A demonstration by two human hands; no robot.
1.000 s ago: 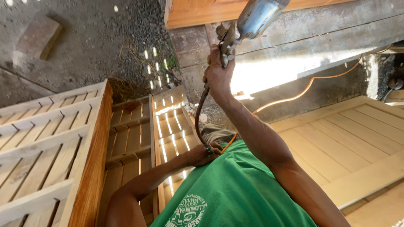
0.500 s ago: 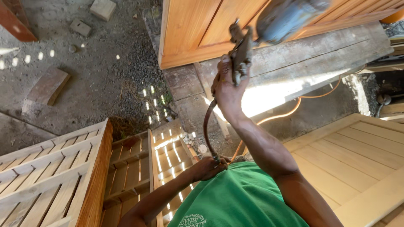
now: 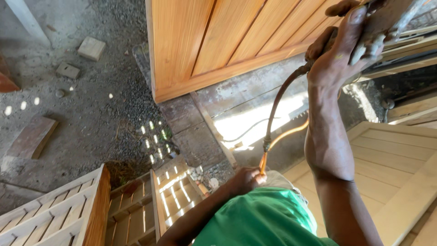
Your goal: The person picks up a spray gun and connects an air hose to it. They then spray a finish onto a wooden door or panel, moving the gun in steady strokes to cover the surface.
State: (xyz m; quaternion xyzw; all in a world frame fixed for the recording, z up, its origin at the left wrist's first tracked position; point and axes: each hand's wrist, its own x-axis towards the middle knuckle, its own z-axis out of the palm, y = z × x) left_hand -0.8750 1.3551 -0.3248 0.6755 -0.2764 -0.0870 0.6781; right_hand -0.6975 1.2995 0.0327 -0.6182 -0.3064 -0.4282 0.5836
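Gripping a grey tool (image 3: 387,23) at far right, the right hand (image 3: 339,54) stays closed while the left hand (image 3: 246,180) pinches its hose (image 3: 275,109).

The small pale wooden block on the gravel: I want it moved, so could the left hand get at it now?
Probably not: the left hand grips the orange hose close to the body, and the small pale wooden block lies far off across the gravel floor.

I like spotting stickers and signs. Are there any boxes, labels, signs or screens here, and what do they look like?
No packages, labels, signs or screens show here. There is only a varnished wooden door panel, pale slatted shutters, the right hand gripping a metal spray tool, and the left hand holding its hose.
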